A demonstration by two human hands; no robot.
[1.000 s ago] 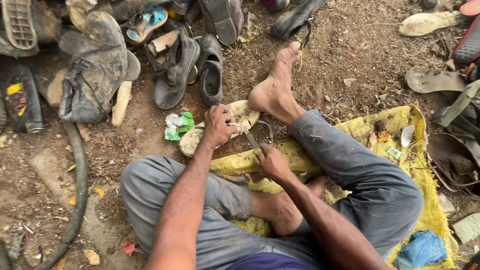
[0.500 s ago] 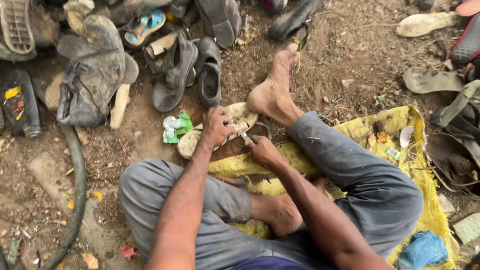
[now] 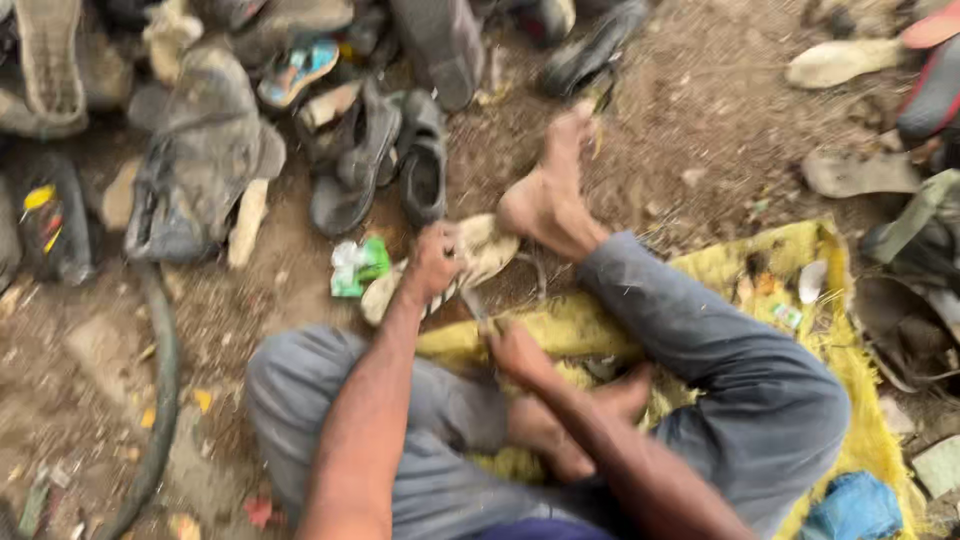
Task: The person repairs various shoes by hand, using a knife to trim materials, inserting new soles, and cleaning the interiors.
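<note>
Pale worn sandal [image 3: 470, 262] on dirt, gripped by left hand [image 3: 435, 265], fingers curled over its middle. Right hand [image 3: 515, 350] just below, fist closed on thin tool [image 3: 475, 308] touching sandal. Bare foot [image 3: 545, 195] beyond, pressing sandal's far end. Dark shoes [image 3: 385, 165] farther off.

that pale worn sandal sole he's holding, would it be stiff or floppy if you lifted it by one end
Probably floppy: the pale sandal sole looks thin and worn, pinned by the left hand and a bare foot. Likely light for its size. It lies flat, so it should not roll. The blur limits certainty.
</note>
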